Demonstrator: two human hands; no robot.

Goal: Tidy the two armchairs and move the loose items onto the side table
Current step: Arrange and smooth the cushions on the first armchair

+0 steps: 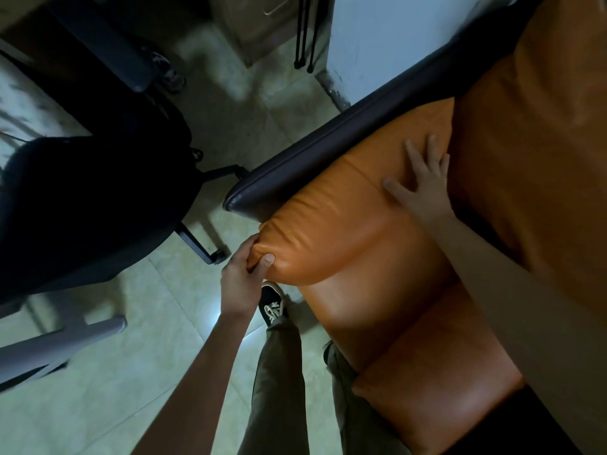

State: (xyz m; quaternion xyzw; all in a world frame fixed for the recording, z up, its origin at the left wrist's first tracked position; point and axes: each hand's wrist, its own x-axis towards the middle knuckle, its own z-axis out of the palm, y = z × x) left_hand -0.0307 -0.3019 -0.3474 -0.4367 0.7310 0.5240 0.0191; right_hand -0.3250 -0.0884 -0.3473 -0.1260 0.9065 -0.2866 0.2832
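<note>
Gripping front corner of orange leather seat cushion (pixel 345 231) with left hand (pixel 241 274), thumb on top, fingers curled under. Pressing right hand (pixel 422 182) flat on same cushion, fingers straight and spread, tips just short of back cushion (pixel 525 142). Seat cushion between both hands, on armchair (pixel 377 323) seat, alongside dark armrest (pixel 328 139) beyond left hand. Left of left hand: black office chair (pixel 82 208). Beside left wrist: black sneaker (pixel 272 303).

An orange leather cushion (pixel 331 221) lies slanted across the seat of a matching armchair (pixel 377 323) at centre frame. Its lower-left corner juts past the seat's front edge, and the chair's dark armrest (pixel 328 142) runs along its upper side.
</note>
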